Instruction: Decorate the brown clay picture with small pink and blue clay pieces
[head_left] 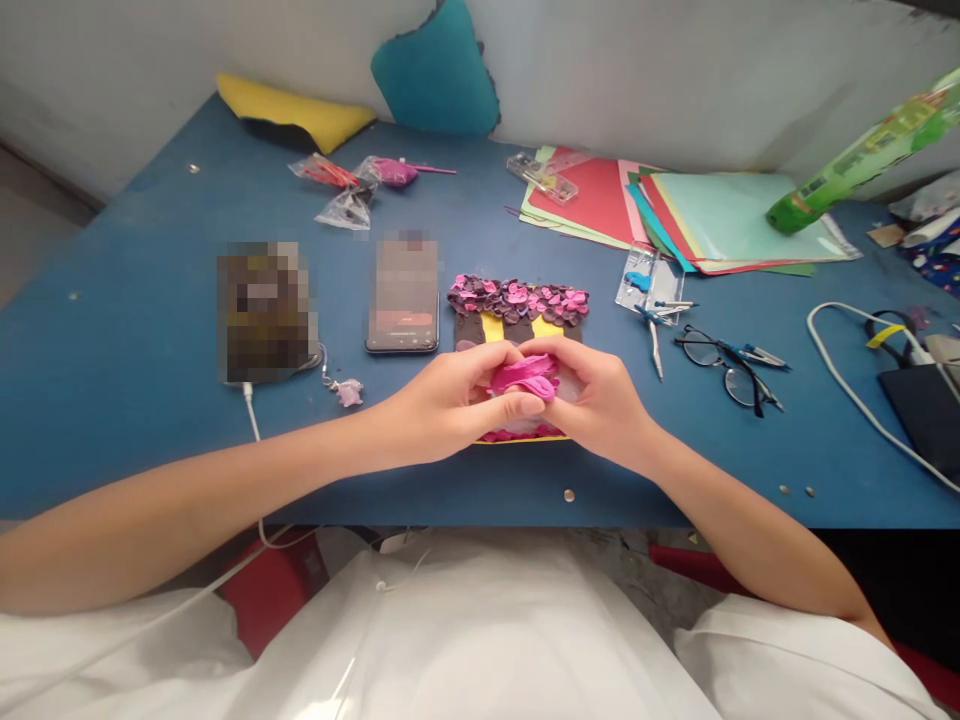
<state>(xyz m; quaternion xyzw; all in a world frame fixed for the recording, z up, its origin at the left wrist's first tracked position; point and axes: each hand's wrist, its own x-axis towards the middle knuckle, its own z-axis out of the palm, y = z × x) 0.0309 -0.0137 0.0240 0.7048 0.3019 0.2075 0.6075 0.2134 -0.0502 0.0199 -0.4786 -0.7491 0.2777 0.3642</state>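
Note:
My left hand (480, 393) and my right hand (592, 400) meet in front of me, fingers curled around a soft, folded lump of bright pink modelling clay (529, 375). Both thumbs press at its near side. Under the hands lies a small decorated panel (491, 327) with yellow and dark brown upright stripes. Along its far edge runs a band of dark and pink petal-like pieces (517, 297). Pink bits and a yellow rim show at its near edge, while its middle is mostly hidden by my hands.
A phone (405, 295) and a blurred-out device (262, 315) with a white cable lie to the left. Glasses (724, 365), a compass (652, 335) and a clear case (637, 280) are on the right. Coloured paper sheets (712, 220) and small plastic bags (349, 208) lie farther back.

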